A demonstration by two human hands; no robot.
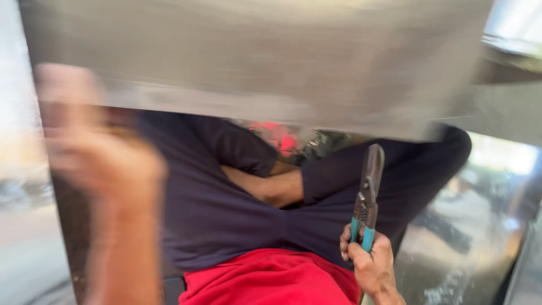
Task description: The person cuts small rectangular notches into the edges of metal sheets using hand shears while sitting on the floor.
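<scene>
My right hand (370, 265) is at the lower right, shut on the teal handles of metal snips (368, 192). The snips' grey jaws point up toward the lower edge of a large grey metal sheet (271, 56) that fills the top of the view. My left hand (93, 149) is raised at the left and badly blurred. Its fingers reach the sheet's lower left edge and seem to grip it.
Under the sheet are dark navy cloth (214, 214), a bent bare arm (271, 186) and red cloth (271, 279). A shiny, reflective metal surface (468, 237) lies to the right. The far left is bright and blurred.
</scene>
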